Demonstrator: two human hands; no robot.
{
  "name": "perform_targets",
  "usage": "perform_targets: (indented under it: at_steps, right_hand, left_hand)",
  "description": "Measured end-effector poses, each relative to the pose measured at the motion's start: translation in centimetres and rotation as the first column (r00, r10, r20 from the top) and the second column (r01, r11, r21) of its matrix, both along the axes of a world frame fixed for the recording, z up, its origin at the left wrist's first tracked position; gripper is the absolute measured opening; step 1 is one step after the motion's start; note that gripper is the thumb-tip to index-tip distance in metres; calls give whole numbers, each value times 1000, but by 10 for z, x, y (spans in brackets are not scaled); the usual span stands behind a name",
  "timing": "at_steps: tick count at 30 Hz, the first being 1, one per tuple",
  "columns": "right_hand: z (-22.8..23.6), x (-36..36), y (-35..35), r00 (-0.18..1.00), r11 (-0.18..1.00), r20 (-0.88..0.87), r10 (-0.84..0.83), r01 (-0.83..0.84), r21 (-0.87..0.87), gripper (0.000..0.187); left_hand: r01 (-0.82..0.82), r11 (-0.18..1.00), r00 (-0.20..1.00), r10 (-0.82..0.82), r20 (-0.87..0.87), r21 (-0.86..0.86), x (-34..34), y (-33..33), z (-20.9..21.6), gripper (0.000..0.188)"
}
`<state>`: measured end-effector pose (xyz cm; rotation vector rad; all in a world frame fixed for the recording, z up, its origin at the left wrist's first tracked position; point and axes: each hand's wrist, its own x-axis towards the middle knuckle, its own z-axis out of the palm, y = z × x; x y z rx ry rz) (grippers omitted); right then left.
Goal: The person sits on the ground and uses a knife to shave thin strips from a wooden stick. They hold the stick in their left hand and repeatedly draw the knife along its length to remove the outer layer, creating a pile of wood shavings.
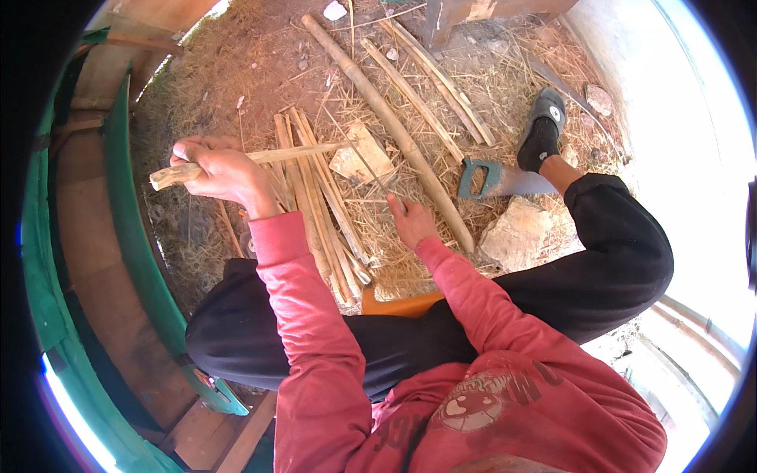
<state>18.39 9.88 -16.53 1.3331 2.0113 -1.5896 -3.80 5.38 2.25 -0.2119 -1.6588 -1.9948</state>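
Observation:
My left hand (pixel 217 169) is closed round a pale split wooden stick (pixel 296 152), near its thick rough end at the left. The stick's thinner end reaches right, over a pale flat-topped stone (pixel 364 158). My right hand (pixel 413 223) grips a long, narrow-bladed knife (pixel 364 162). Its blade slants up and left across the stone, seen nearly edge-on, and passes close to the stick's tip. Whether blade and stick touch I cannot tell. Below the stick lies a bundle of split bamboo strips (pixel 319 213).
A long bamboo pole (pixel 386 118) runs diagonally over the straw-covered ground. Right of it are more split strips (pixel 441 79), a saw with a teal handle (pixel 477 180) and a large rock (pixel 516 229). An orange seat edge (pixel 402 304) shows between my legs. Green-edged boards (pixel 130 205) stand at left.

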Motion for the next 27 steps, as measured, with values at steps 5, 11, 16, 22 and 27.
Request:
perform_targets:
  at_steps: [5, 11, 16, 22, 27]
  right_hand:
    - [5, -1, -5, 999, 997, 22, -28, 27, 76, 74]
    - [-24, 15, -1, 993, 998, 106, -43, 38, 47, 73]
    - [26, -2, 8, 945, 992, -313, -91, 112, 49, 80]
    - [-77, 35, -10, 990, 948, 69, -125, 99, 304, 75]
    - [-16, 5, 21, 997, 1000, -68, -28, 29, 9, 78]
  left_hand:
    - [-3, 1000, 1000, 3, 17, -27, 3, 5, 3, 29]
    - [35, 999, 999, -35, 23, 4, -6, -5, -1, 28]
    - [-3, 1000, 999, 2, 45, 13, -8, -14, -1, 28]
    - [0, 998, 1000, -2, 19, 64, -11, -16, -10, 26]
    - [35, 999, 999, -35, -17, 40, -7, -15, -16, 29]
